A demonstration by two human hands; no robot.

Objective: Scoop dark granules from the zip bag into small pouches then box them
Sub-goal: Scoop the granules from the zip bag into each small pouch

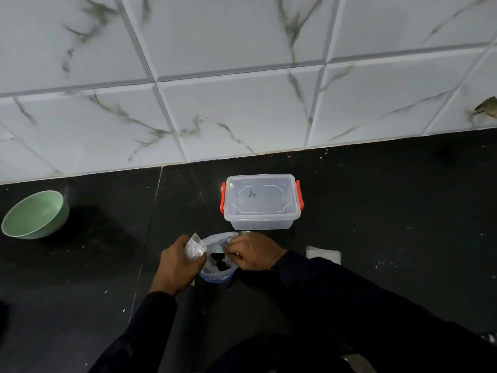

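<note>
Clear box (262, 203) with orange latches, lid on, sits just behind the zip bag (215, 277) — both hands cover most of the bag. Right hand (252, 253) is curled at its rim, can't tell around what. Left hand (177, 262) pinches a small clear pouch (195, 247). Only a dark patch of granules (220, 265) shows.

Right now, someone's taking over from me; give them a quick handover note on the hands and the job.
Left hand holds a small pouch beside the zip bag.
Right hand seems to grip a teal scoop in the granules.
Box stands lidded behind; spare pouches lie to the right.
This pouch looks unfilled; box contents unclear.
Left: fill, open box, pack.
</note>
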